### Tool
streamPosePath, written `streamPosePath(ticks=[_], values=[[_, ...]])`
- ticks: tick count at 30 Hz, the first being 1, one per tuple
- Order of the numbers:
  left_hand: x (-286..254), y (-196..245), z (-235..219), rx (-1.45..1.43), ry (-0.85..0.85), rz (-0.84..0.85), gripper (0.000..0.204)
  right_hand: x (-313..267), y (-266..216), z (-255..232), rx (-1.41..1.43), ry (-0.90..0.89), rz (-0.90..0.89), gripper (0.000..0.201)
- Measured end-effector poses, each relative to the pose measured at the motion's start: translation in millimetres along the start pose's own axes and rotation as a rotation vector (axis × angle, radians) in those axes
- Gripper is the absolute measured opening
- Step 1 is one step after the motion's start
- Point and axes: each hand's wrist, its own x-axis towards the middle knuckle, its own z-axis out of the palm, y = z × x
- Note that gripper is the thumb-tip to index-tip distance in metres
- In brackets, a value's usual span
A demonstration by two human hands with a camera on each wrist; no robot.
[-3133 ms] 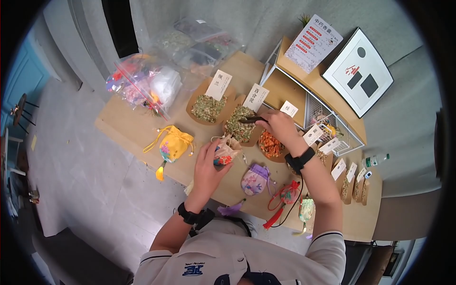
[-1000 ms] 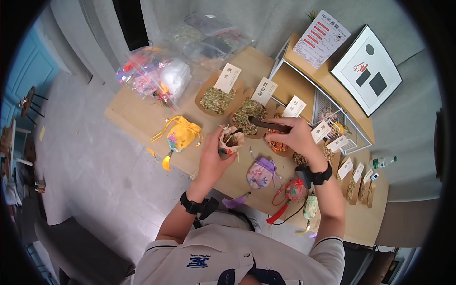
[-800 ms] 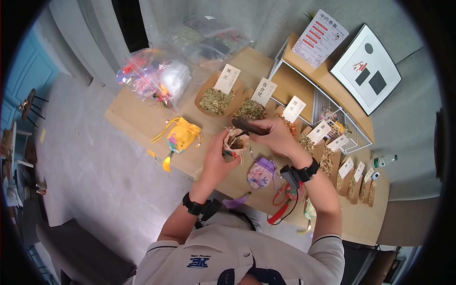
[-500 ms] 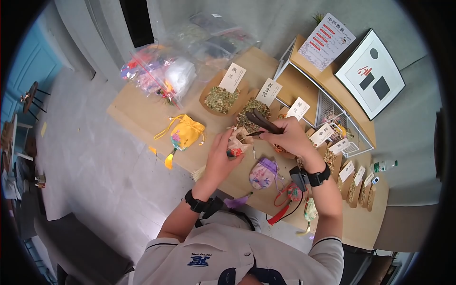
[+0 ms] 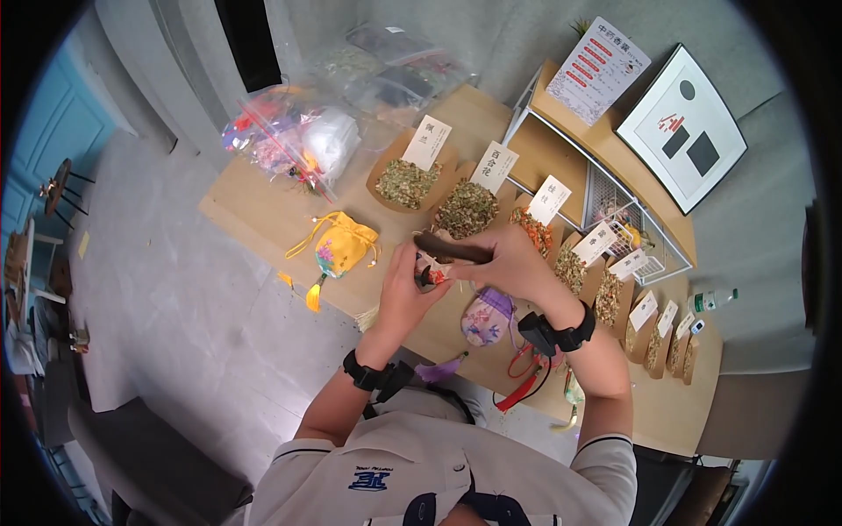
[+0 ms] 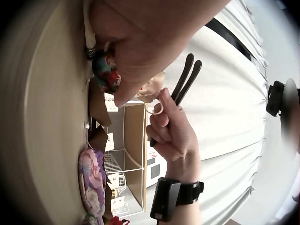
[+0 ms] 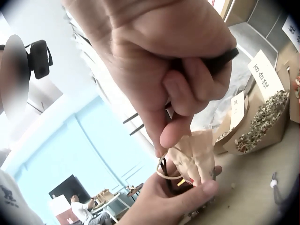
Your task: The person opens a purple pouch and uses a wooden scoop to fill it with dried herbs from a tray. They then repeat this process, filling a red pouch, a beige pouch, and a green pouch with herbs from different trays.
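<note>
Taking the beige pouch as the centre of a clock in the head view, with 12 at the top, the left hand grips it from 8 o'clock, fingers and thumb curled round its sides. The right hand, towards 3 o'clock, pinches at its mouth with thumb and forefinger, other fingers curled round dark tongs. The pouch is held above the table; its contents are hidden. Towards 11 to 12, the first cardboard tray holds greenish dried herb; at 1, the second cardboard tray holds mixed green-brown flakes; at 2, the third cardboard tray holds orange pieces. Each has a paper label standing in it. A yellow pouch lies between 9 and 10, a purple pouch between 4 and 5. At 10, a clear plastic bag contains colourful items and something white.
</note>
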Motion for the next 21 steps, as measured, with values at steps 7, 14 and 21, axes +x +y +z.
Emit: streamPosePath(ticks=[7, 14, 21], values=[[1.1, 11.3, -3.2, 0.019, -0.07, 0.014, 0.092, 4.5, 4.3, 16.8, -0.01, 0.047, 0.03, 0.017], [-5.2, -3.0, -2.1, 0.092, -0.002, -0.034, 0.09, 4.7, 13.5, -2.8, -0.038, -0.049, -0.015, 0.026], [-2.4, -3.3, -6.1, 0.029, 0.037, -0.095, 0.09, 22.6, 70.1, -78.4, -0.664, 0.24, -0.132, 0.029]])
